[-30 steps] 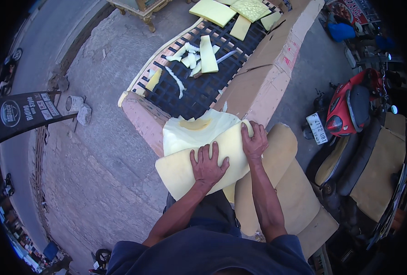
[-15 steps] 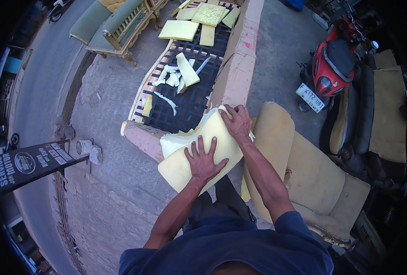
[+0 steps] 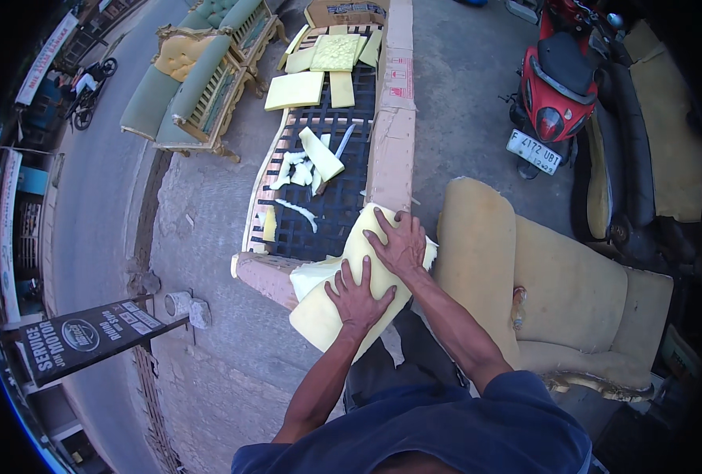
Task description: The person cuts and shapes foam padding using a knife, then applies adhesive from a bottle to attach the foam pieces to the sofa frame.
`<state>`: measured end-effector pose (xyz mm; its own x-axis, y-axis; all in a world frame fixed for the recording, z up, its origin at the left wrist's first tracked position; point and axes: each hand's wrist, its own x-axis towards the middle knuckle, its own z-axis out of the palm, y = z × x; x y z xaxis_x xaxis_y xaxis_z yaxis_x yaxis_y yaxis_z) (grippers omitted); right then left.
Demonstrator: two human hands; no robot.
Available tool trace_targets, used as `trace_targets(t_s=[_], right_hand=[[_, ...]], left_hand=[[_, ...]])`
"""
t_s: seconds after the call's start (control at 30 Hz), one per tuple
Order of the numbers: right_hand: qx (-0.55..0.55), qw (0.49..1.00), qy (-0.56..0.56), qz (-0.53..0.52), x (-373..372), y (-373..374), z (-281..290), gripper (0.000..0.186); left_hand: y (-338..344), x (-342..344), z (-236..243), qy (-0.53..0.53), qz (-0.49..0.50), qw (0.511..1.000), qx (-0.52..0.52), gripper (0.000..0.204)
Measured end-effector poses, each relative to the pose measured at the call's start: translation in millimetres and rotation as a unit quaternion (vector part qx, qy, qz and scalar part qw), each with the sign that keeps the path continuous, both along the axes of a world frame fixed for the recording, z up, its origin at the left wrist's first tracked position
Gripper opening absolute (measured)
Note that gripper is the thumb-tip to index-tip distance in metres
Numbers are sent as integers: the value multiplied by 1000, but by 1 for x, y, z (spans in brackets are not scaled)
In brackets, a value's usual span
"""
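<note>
A pale yellow foam sheet (image 3: 326, 314) is draped over the near arm of a sofa frame (image 3: 266, 276), with a whiter foam layer (image 3: 311, 274) showing under its left edge. My left hand (image 3: 359, 302) lies on the sheet with its fingers spread. Higher up, near the corner where the arm meets the cardboard-covered back (image 3: 390, 158), my right hand (image 3: 401, 245) presses flat on the foam, fingers apart. On the frame's black webbing (image 3: 331, 225) lie a foam strip (image 3: 320, 154), white scraps (image 3: 292, 171) and a long blade (image 3: 345, 141).
Several foam pieces (image 3: 294, 90) are spread over the sofa's far end. To my right stands a worn beige sofa (image 3: 570, 284) with a bottle (image 3: 518, 308) on it. A red scooter (image 3: 558, 87) is beyond. Green carved sofas (image 3: 189, 87) and a dark sign (image 3: 90, 336) are at left.
My right hand has gone from gripping the foam's upper edge to lying spread on top of it. The head view has shifted, so the scene sits lower and shows more of the street.
</note>
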<state>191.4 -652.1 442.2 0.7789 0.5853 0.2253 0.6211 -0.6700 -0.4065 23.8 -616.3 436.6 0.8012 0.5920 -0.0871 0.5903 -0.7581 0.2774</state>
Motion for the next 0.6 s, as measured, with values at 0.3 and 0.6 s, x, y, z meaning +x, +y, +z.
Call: trace_targets(t_s=[0.3, 0.6], right_hand=[[10, 993, 116, 11, 20, 2, -2, 49], [58, 960, 125, -245, 74, -176, 28, 47]], left_hand=[[3, 10, 4, 5, -8, 1000, 8, 102], [-4, -4, 18, 29, -1, 1000, 9, 97]])
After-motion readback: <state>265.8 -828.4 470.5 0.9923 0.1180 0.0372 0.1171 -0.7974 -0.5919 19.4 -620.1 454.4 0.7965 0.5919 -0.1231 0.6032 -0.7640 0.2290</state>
